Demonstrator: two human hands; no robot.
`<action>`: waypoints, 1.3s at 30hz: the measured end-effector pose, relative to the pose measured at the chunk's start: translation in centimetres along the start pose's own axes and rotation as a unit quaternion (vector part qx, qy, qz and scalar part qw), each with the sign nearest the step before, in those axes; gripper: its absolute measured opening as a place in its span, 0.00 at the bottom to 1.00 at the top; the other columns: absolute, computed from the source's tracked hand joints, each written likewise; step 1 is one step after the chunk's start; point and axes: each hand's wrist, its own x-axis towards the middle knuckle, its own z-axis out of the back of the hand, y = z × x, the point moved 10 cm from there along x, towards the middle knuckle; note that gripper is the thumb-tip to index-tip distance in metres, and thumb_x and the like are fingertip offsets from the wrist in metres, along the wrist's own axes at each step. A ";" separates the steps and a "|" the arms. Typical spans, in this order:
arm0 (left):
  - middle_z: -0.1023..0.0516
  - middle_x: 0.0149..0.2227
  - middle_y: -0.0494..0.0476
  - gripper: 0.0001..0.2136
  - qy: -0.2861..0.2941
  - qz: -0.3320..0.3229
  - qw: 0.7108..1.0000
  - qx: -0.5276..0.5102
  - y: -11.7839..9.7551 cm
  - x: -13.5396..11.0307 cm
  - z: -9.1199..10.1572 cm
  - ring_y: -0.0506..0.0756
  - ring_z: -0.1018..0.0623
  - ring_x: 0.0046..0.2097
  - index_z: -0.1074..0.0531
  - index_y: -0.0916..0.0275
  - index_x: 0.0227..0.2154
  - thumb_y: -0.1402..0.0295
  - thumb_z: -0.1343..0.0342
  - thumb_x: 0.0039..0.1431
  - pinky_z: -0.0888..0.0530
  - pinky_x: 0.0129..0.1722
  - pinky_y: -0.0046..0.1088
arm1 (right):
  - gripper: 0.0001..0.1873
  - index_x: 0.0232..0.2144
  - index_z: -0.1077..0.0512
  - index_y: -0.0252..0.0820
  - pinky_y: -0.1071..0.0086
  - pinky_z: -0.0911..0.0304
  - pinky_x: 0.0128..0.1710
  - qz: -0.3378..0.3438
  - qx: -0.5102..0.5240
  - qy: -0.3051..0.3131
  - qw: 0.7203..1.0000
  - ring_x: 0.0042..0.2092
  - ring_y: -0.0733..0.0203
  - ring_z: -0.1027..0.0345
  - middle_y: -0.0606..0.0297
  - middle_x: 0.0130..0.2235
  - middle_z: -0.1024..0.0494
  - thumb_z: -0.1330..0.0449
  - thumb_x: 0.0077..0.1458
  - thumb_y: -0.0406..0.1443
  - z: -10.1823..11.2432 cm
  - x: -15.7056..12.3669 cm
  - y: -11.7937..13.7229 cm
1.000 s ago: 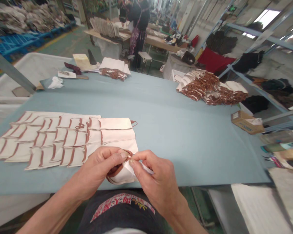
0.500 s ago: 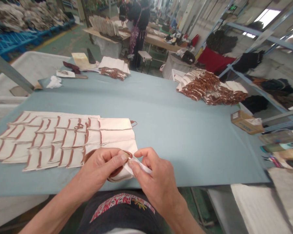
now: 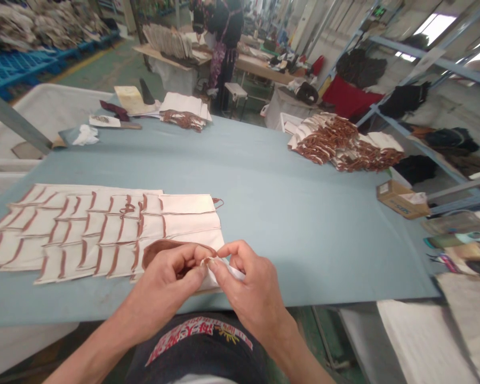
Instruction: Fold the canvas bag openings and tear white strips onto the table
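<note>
My left hand [image 3: 180, 269] and my right hand [image 3: 250, 280] meet at the near edge of the table, thumbs and fingers pinched together. Between them is a cream cloth piece with brown trim [image 3: 212, 280], perhaps a small pouch, partly hidden by the fingers. A white fold of it shows under my right thumb. A brown strip [image 3: 156, 248] loops out behind my left hand. Cream cloth pieces [image 3: 190, 221] lie just beyond my hands. To the left, overlapping rows of similar brown-edged cream pieces [image 3: 74, 232] cover the table.
Piles of cream cloth with brown cords [image 3: 332, 141] stand at the table's far right, and a smaller stack [image 3: 186, 109] at the far left. A cardboard box [image 3: 402, 200] sits at the right edge. Another person [image 3: 226, 42] stands in the background.
My left fingers have shifted slightly on the cloth, and the brown strip now stands out in a wider loop behind that hand. Both hands still pinch the piece.
</note>
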 end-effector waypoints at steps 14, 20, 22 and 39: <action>0.25 0.28 0.51 0.12 -0.016 0.011 0.998 0.060 -0.3 -0.7 0.7 0.55 0.29 0.32 0.25 0.60 0.28 0.58 0.48 0.57 0.33 0.32 0.28 | 0.08 0.38 0.28 0.43 0.72 0.54 0.23 -0.013 0.095 0.056 0.994 0.21 0.67 0.47 0.80 0.19 0.40 0.41 0.62 0.42 -2.0 -0.4 -0.2; 0.25 0.32 0.51 0.17 0.022 -0.011 0.999 0.027 -0.7 -0.5 0.2 0.54 0.27 0.34 0.23 0.60 0.30 0.51 0.40 0.63 0.30 0.34 0.26 | 0.07 0.38 0.29 0.43 0.72 0.54 0.23 -0.003 0.095 0.047 0.994 0.22 0.67 0.45 0.79 0.20 0.39 0.42 0.63 0.40 -1.8 -0.8 0.1; 0.27 0.31 0.50 0.18 0.038 -0.023 0.999 0.014 -0.5 -0.4 0.4 0.53 0.30 0.33 0.24 0.60 0.29 0.50 0.39 0.64 0.31 0.32 0.25 | 0.08 0.40 0.29 0.42 0.72 0.53 0.23 -0.015 0.118 0.076 0.990 0.22 0.67 0.44 0.79 0.21 0.38 0.42 0.64 0.40 -1.9 -1.1 0.2; 0.26 0.33 0.47 0.16 0.083 -0.075 0.991 0.080 -2.3 -3.2 2.1 0.52 0.27 0.36 0.26 0.57 0.31 0.52 0.43 0.71 0.29 0.36 0.22 | 0.08 0.43 0.23 0.42 0.77 0.30 0.41 0.425 0.037 0.094 0.899 0.43 0.67 0.16 0.64 0.44 0.11 0.43 0.75 0.34 1.2 -1.1 8.0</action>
